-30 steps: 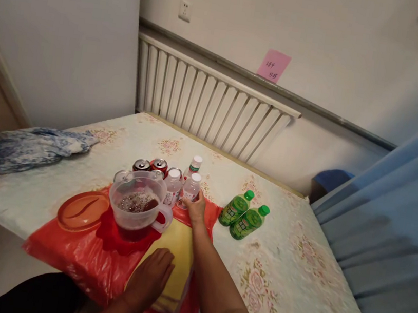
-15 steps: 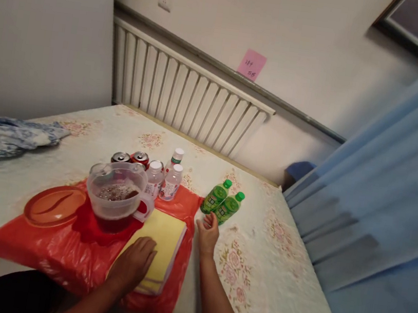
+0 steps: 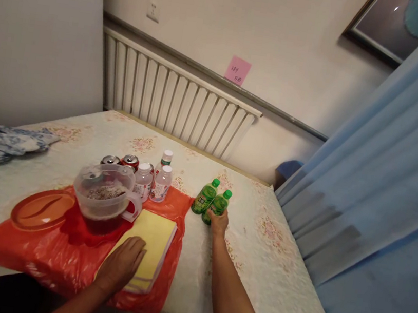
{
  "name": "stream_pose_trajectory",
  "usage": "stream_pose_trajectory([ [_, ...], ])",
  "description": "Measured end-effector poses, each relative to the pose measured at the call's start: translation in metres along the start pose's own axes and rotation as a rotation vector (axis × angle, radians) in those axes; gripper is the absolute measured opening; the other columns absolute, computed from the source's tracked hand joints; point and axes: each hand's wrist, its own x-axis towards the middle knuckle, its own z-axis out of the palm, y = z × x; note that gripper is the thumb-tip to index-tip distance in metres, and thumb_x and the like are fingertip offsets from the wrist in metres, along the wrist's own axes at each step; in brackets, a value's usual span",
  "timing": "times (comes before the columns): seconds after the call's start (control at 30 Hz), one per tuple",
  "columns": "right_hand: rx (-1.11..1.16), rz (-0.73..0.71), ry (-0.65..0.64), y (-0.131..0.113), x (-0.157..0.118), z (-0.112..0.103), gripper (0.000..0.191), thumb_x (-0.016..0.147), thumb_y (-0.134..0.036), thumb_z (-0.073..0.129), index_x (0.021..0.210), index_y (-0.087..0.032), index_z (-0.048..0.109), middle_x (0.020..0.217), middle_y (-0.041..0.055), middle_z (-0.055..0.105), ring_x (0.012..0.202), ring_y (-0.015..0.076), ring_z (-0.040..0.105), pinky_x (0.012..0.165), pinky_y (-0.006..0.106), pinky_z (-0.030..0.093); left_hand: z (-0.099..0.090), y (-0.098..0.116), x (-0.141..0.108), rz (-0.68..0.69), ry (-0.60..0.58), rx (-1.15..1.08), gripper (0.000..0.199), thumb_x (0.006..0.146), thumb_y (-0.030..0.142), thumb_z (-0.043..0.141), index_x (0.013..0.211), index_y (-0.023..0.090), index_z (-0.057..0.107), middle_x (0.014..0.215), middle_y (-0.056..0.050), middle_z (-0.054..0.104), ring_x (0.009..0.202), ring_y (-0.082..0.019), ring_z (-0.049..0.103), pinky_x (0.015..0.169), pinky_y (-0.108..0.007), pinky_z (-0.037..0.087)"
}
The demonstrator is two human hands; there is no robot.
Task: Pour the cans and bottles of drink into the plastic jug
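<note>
Our flowery table stood by a white heater, and a blue curtain hung to the right. Our right hand curled around a green bottle on the table, beside its twin. Our left hand lay loosely flat on yellow papers, gripping nothing.

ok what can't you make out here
In the head view:
Nearer green plastic bottle: lower right side hidden by the right hand
Silver-topped metal cans: sides largely behind clear plastic jug
Dark-framed wall picture: cut by top edge
Pink paper note: writing too small
</note>
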Motion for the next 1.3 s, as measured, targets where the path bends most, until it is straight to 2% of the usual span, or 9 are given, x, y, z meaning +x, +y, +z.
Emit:
stream_pose_trajectory([
  [0.17,-0.036,0.001,-0.006,-0.010,-0.019,-0.009,0.046,0.055,-0.043,0.074,0.092,-0.018,0.066,0.095,0.0114,0.075,0.090,0.0288,0.069,0.078,0.035,0.052,-0.003,-0.001,0.002,-0.011,-0.040,-0.040,0.021,0.099,0.028,0.042,0.096,0.021,0.062,0.098,-0.008,0.066,0.096,-0.026,0.062,0.089,-0.042,0.050],
  [0.33,-0.028,-0.042,-0.122,-0.022,-0.065,-0.037,0.046,0.055,-0.038,0.075,0.096,-0.017,0.068,0.093,0.0077,0.075,0.082,0.0259,0.068,0.075,0.034,0.053,-0.008,0.007,0.012,-0.104,-0.089,-0.142,0.021,0.095,0.027,0.043,0.096,0.019,0.063,0.096,-0.010,0.065,0.094,-0.026,0.063,0.088,-0.042,0.052],
  [0.43,-0.013,-0.089,-0.227,-0.028,-0.097,-0.055,0.047,0.056,-0.034,0.076,0.100,-0.019,0.069,0.095,0.0056,0.074,0.084,0.0251,0.068,0.077,0.034,0.053,-0.018,0.031,0.027,-0.165,-0.062,-0.258,0.024,0.092,0.025,0.045,0.107,0.016,0.061,0.106,-0.013,0.066,0.097,-0.026,0.065,0.089,-0.042,0.053],
  [0.6,0.058,-0.204,-0.423,-0.041,-0.145,-0.078,0.051,0.059,-0.027,0.076,0.108,-0.020,0.068,0.103,0.0051,0.072,0.093,0.0256,0.066,0.084,0.036,0.053,-0.052,0.095,0.053,-0.082,0.012,-0.392,0.049,0.090,0.020,0.051,0.138,0.018,0.044,0.120,-0.013,0.061,0.087,-0.020,0.065,0.087,-0.040,0.056],
  [0.77,0.069,-0.347,-0.490,-0.053,-0.180,-0.096,0.043,0.064,-0.022,0.074,0.107,-0.022,0.068,0.099,0.0033,0.069,0.091,0.0232,0.065,0.083,0.034,0.053,-0.087,0.130,0.057,0.117,-0.025,-0.340,0.058,0.088,0.014,0.054,0.143,0.023,0.041,0.137,-0.012,0.053,0.119,-0.024,0.058,0.101,-0.040,0.051],
  [0.9,0.028,-0.393,-0.509,-0.054,-0.193,-0.104,0.041,0.064,-0.017,0.073,0.104,-0.021,0.067,0.096,0.0033,0.068,0.089,0.0231,0.064,0.081,0.034,0.052,-0.104,0.134,0.049,0.240,-0.156,-0.249,0.043,0.089,0.012,0.051,0.130,0.024,0.055,0.120,-0.009,0.062,0.110,-0.023,0.060,0.095,-0.037,0.052],
  [1.0,0.005,-0.440,-0.512,-0.053,-0.197,-0.106,0.044,0.062,-0.014,0.072,0.105,-0.021,0.066,0.098,0.0041,0.068,0.091,0.0241,0.064,0.083,0.036,0.052,-0.113,0.135,0.045,0.242,-0.196,-0.206,0.037,0.088,0.010,0.051,0.122,0.022,0.059,0.112,-0.009,0.064,0.107,-0.025,0.059,0.094,-0.037,0.050],
  [1.2,-0.012,-0.492,-0.514,-0.061,-0.202,-0.110,0.035,0.067,-0.020,0.072,0.102,-0.022,0.068,0.097,0.0046,0.070,0.089,0.0244,0.065,0.081,0.036,0.053,-0.131,0.137,0.038,0.151,-0.138,-0.259,0.018,0.089,0.018,0.053,0.105,0.022,0.061,0.100,-0.006,0.063,0.096,-0.024,0.058,0.086,-0.035,0.047],
  [1.3,-0.048,-0.467,-0.510,-0.066,-0.200,-0.111,0.029,0.067,-0.021,0.071,0.096,-0.022,0.069,0.093,0.0044,0.070,0.083,0.0237,0.065,0.076,0.034,0.053,-0.130,0.128,0.034,0.050,-0.067,-0.332,0.018,0.090,0.022,0.052,0.106,0.020,0.060,0.098,-0.007,0.063,0.092,-0.023,0.060,0.084,-0.035,0.048],
])
